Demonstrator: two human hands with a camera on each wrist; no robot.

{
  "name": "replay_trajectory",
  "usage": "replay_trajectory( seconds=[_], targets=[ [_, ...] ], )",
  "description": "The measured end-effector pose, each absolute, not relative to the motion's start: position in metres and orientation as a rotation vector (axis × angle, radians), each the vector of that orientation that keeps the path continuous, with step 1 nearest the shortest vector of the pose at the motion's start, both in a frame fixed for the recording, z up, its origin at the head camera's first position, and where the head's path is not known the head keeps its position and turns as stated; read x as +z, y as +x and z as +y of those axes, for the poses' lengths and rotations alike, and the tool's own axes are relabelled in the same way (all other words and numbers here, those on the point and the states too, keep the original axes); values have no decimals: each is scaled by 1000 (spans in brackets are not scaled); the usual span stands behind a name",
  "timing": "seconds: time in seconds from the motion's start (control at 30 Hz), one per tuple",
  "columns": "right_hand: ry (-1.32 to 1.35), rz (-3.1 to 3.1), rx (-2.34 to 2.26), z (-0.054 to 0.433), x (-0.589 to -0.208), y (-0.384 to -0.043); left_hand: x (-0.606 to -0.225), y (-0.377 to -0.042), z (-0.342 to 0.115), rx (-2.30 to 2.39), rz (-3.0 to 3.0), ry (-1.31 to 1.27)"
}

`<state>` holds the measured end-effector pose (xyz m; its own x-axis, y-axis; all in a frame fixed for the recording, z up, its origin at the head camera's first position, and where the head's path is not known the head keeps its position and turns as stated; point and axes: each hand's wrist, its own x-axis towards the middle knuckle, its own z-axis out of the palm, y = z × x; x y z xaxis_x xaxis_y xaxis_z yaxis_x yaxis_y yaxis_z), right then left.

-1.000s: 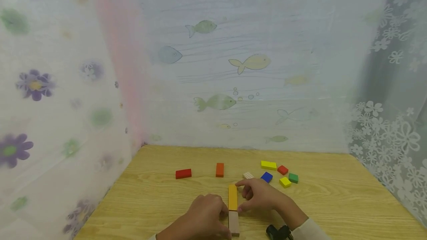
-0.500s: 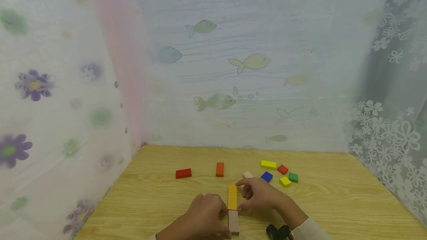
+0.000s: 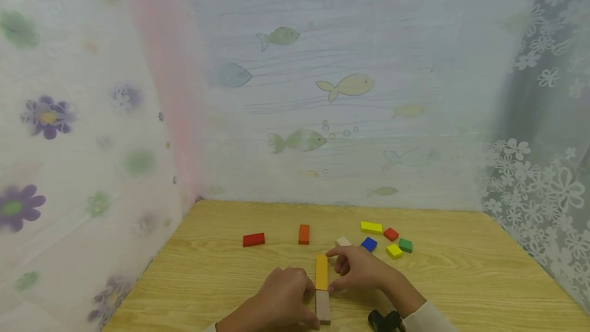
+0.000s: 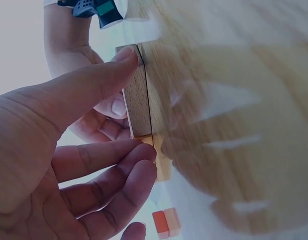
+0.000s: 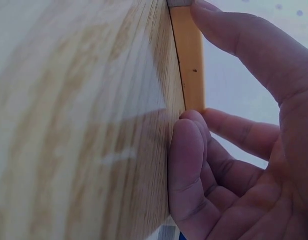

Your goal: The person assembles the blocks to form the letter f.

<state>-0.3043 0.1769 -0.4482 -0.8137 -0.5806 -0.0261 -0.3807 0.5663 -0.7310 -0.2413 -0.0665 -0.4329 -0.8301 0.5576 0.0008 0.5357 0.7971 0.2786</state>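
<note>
Two wooden blocks lie end to end on the table, pointing away from me: a plain wood block (image 3: 323,308) nearer and an orange-yellow block (image 3: 321,272) beyond it. From the left side, my left hand (image 3: 286,296) grips the plain block (image 4: 137,102) lengthwise, thumb at its near end and index finger by the joint. On the other side, my right hand (image 3: 361,270) spans the orange-yellow block (image 5: 188,60). Its thumb is at the joint and its index fingertip at the far end, the other fingers curled against the table.
Farther back lie a red block (image 3: 253,240) and an orange block (image 3: 304,234). Blue (image 3: 369,245), yellow, red, green and pale ridged blocks are scattered to the right. A black object (image 3: 386,322) sits by the right wrist. Printed curtains hang behind the table (image 3: 207,260).
</note>
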Motion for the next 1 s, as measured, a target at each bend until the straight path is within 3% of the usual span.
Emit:
replay_trajectory(
  seconds=[1.0],
  targets=[
    [-821, 2580, -1016, 171, -445, -300, -436, -241, -67, 433, 2896, 883]
  ],
)
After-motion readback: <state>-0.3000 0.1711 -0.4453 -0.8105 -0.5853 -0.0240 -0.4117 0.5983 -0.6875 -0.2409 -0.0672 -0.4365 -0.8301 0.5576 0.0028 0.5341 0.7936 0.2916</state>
